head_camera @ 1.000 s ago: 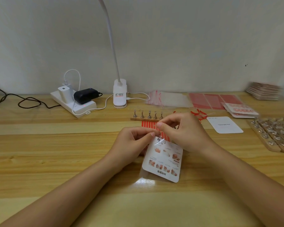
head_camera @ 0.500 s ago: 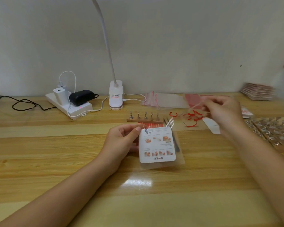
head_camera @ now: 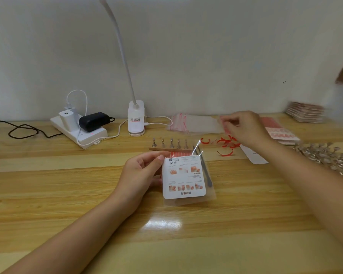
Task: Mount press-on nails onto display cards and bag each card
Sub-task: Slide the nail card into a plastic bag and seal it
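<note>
Mid-table, the left hand (head_camera: 142, 175) pinches the clear-bagged white card (head_camera: 183, 177); bare wood lies toward the near edge. The right hand (head_camera: 244, 128), fingers curled, grasp unclear, hovers near the far edge.

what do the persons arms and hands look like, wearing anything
Both forearms are bare up to the frame edge: no sleeve shows. The left hand and right hand wear no gloves, and no ring, watch or bracelet is visible. The nails on the fingers look short and unpainted.
</note>
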Action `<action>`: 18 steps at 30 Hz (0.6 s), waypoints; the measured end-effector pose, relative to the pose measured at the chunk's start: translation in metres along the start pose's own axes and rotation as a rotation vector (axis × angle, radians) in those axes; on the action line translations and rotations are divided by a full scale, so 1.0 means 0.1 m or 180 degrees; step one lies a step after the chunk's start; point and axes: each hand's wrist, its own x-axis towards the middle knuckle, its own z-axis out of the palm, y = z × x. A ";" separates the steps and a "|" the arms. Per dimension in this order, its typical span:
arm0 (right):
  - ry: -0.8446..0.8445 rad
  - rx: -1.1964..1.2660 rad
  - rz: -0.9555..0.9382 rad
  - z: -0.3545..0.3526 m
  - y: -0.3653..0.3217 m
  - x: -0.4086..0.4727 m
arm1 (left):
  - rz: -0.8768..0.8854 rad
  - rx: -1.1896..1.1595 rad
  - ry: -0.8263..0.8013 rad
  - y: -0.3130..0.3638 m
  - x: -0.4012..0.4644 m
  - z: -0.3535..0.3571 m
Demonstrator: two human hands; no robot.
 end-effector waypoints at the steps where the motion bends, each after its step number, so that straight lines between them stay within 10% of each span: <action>1: -0.0238 -0.0272 -0.0070 0.02 0.00 0.01 | 0.0005 0.0001 -0.0003 0.00 0.00 0.00; 11: -0.0387 -0.2120 -0.0253 -0.06 -0.13 0.12 | -0.0009 -0.0024 -0.0025 0.01 0.00 0.01; 18: -0.0567 0.0392 0.0114 -0.06 -0.26 -0.14 | -0.0065 -0.0096 -0.0033 0.03 0.00 0.01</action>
